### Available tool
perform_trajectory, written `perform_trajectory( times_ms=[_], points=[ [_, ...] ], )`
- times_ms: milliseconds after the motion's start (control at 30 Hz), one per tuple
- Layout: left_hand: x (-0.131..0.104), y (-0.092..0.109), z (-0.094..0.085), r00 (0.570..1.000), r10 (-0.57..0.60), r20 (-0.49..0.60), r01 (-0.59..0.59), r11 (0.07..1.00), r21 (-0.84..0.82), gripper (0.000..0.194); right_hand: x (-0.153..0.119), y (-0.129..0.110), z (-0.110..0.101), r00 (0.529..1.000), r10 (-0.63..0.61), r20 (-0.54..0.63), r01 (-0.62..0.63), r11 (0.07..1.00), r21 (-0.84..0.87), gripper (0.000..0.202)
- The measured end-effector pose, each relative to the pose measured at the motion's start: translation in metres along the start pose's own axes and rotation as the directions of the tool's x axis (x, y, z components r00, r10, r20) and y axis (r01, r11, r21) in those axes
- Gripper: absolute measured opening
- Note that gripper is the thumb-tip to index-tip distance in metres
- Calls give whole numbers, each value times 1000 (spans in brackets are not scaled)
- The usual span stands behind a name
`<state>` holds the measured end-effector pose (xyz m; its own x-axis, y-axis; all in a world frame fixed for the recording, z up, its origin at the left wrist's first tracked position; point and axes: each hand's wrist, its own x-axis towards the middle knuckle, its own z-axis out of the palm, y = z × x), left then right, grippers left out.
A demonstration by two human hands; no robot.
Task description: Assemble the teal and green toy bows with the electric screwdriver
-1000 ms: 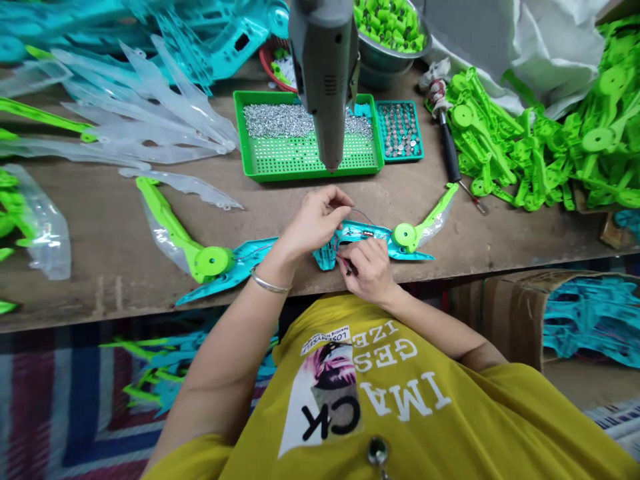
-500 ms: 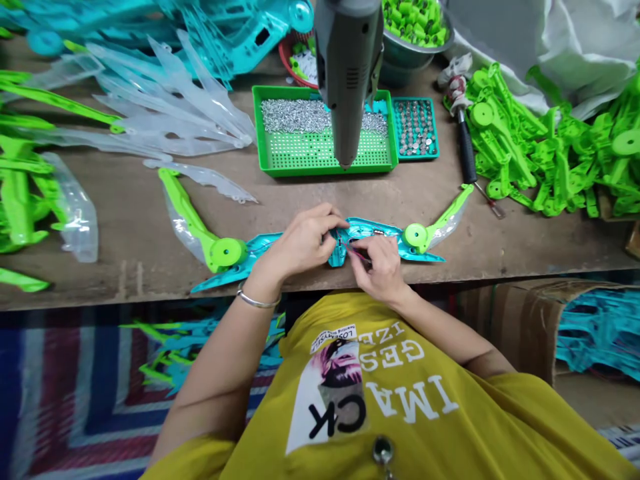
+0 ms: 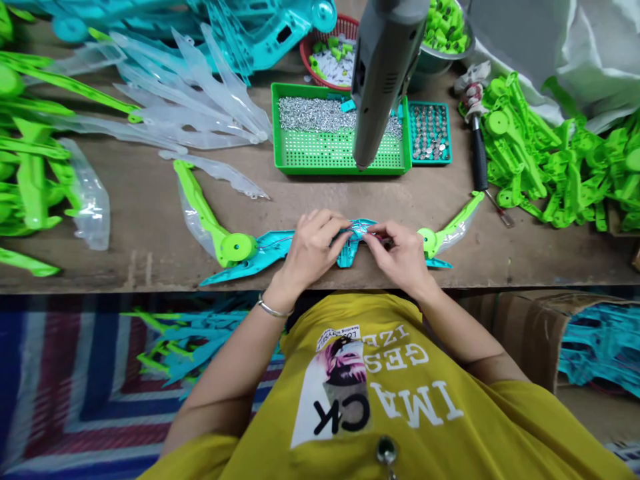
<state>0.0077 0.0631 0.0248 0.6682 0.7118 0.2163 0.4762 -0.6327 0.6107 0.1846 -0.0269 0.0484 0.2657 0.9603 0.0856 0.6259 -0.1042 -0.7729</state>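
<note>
A turquoise plastic bow-shaped shell [image 3: 273,248] lies along the table's front edge. A green arm [image 3: 237,249] with a clear plastic piece sits at its left end; a similar green arm [image 3: 429,241] is on its right end. Thin wires [image 3: 356,229] run over the shell's middle. My left hand [image 3: 316,243] rests on the shell left of centre, thumb and finger pinched on the wires. My right hand [image 3: 399,252] comes in from the other side, its fingertips closed on the wires too. My fingers hide part of the shell and wires.
An electric screwdriver [image 3: 383,80] hangs over a green tray [image 3: 343,170] of small screws. Beside it stands a turquoise tray [image 3: 430,162] of metal discs. A black-handled screwdriver [image 3: 479,153] lies near piled green parts [image 3: 525,143]. Clear plastic pieces [image 3: 200,120] lie at left.
My right hand has shifted right and up along the shell, its fingertips now at the upper middle. My left hand stays near the centre with fingertips pinched. The view has shifted slightly.
</note>
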Motion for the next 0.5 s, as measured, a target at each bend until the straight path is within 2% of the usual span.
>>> perform_trajectory(
  times_ms=[167,267,367,433,500],
  points=[
    [-10,14,12,987,-94,-129,98,995,23,17,19,0,-14,972,130,196,-133,991,2,9],
    [-12,20,16,975,-111,-192,119,992,33,15,29,-1,-22,940,159,300,-153,987,-46,6],
    [-15,25,16,978,-70,-198,83,995,57,15,38,0,-27,914,184,362,-180,983,-44,8],
    [-19,27,17,983,-50,-178,64,995,71,14,46,2,-28,882,233,411,-269,963,31,12],
    [-23,30,18,988,-32,-154,46,995,88,13,55,5,-28,828,282,485,-396,906,150,21]
  ],
)
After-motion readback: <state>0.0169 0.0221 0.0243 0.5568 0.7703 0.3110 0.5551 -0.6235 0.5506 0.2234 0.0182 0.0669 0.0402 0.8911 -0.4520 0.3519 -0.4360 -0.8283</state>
